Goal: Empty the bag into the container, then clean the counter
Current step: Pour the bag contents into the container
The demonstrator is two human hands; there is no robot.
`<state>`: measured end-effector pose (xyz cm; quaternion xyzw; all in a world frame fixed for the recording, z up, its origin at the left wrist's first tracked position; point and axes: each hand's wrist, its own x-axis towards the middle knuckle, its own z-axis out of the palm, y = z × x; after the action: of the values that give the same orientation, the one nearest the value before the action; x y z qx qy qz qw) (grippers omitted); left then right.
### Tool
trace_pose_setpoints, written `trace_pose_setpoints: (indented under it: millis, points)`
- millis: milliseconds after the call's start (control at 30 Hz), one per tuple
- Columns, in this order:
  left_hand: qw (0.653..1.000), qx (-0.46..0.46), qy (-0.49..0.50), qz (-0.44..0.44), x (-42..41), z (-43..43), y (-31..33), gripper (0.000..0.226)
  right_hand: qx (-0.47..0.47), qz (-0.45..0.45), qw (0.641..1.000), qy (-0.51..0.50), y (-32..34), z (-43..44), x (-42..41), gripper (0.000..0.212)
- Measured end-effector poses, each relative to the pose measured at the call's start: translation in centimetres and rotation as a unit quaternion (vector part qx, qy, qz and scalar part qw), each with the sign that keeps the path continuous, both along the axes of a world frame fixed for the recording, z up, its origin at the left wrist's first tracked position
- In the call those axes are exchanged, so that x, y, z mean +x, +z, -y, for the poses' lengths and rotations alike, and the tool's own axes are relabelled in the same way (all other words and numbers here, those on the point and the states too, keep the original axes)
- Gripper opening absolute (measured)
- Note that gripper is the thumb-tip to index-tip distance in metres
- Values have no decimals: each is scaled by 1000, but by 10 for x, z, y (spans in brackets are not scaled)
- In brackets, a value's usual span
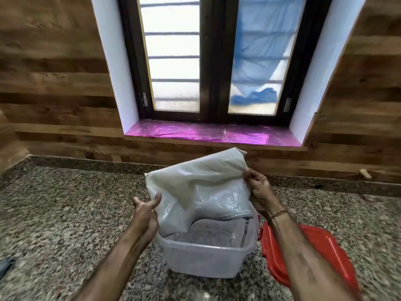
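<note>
Tipping the bag (199,187) over the container (206,250), we see a spill as the main risk. The bag's lower end dips in at the far side of the container, close to the rim. If the soft plastic folds or swings past that edge, whatever comes out would land on the counter (65,213) and add to the cleaning. A sudden rush of contents could also jerk the bag out of our right hand (258,192), which only pinches the upper right edge between thumb and fingertips. Our left hand (147,209) holds the lower left side, thumb on the near face and fingers behind the plastic, so that side looks firmer to us. The container looks light, and a heavy drop on one side might tip it or slide it on the polished stone.

The bag is pale and half see-through, held up above the container. A whitish mass bulges in its upper part, but we cannot tell what it is. The container stands open on the counter near us, between our forearms. Its inside looks mostly bare, with a few pale specks by the walls; the grey seen through it may be only the counter beneath. A red lid (314,246) lies flat on the counter just right of the container, partly under our right forearm. At the near left edge lies a blue-grey thing (6,263), perhaps a cloth.
</note>
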<state>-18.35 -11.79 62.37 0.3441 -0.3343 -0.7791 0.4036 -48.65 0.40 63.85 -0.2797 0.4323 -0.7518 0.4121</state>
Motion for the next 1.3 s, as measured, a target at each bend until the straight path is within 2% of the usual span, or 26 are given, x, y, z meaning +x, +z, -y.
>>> trace_pose_setpoints:
  millis: [33, 100, 133, 267, 333, 500, 633, 700, 800, 833, 933, 1000, 1133, 1167, 1233, 1267, 1300]
  points:
    - [1000, 9, -26, -15, 4, 0, 8, 103, 0, 10, 1000, -1, -2, -1, 2, 20]
    - [998, -3, -69, -4, 5, -1, 24, 66, -5, 20, 1000, 5, -6, -3, 4, 22]
    - [998, -4, -68, 10, 2, 1, 31, 58, -9, 24, 1000, 7, -7, -5, 4, 23]
    - [995, 30, -81, 50, -9, 15, 46, 70, -20, 30, 999, 15, -12, -11, 5, 24]
    - [992, 66, -76, 80, -15, 25, 45, 68, -21, 32, 999, 20, -16, -13, 4, 25]
    - [982, 118, -74, 128, -17, 33, 38, 42, -2, 33, 999, 19, -17, -17, 7, 43]
    - [988, 90, -39, 118, -15, 34, 31, 22, 1, 34, 999, 31, -14, -25, 8, 46]
    - [992, 74, -24, 97, -13, 32, 28, 14, 7, 39, 999, 33, -14, -28, 5, 45]
    - [996, 43, -6, 78, -10, 29, 23, 4, 17, 13, 999, 42, -4, -32, 7, 31]
    - [996, 37, -5, 75, -8, 28, 22, 3, 23, 3, 998, 51, 0, -31, 6, 32]
    - [998, 18, -5, 52, -5, 25, 19, 3, 45, 18, 997, 52, 15, -22, 3, 51]
    - [999, -2, -6, 34, -2, 24, 17, 5, 72, -7, 997, 41, 18, -13, -2, 57]
    - [998, -32, -46, 24, -2, 22, 21, 42, 120, -1, 993, 6, 21, 3, 1, 37]
    - [998, -42, -42, 32, -3, 21, 21, 41, 117, 2, 993, -6, 23, 6, 5, 34]
    - [997, -55, -25, 42, -7, 20, 19, 32, 120, -17, 992, -26, 22, 8, 11, 51]
    - [997, -56, -20, 44, -9, 20, 17, 27, 137, -36, 989, -44, 20, 9, 13, 52]
    - [997, -61, -18, 51, -10, 19, 16, 25, 160, -57, 983, -65, 17, 9, 16, 41]
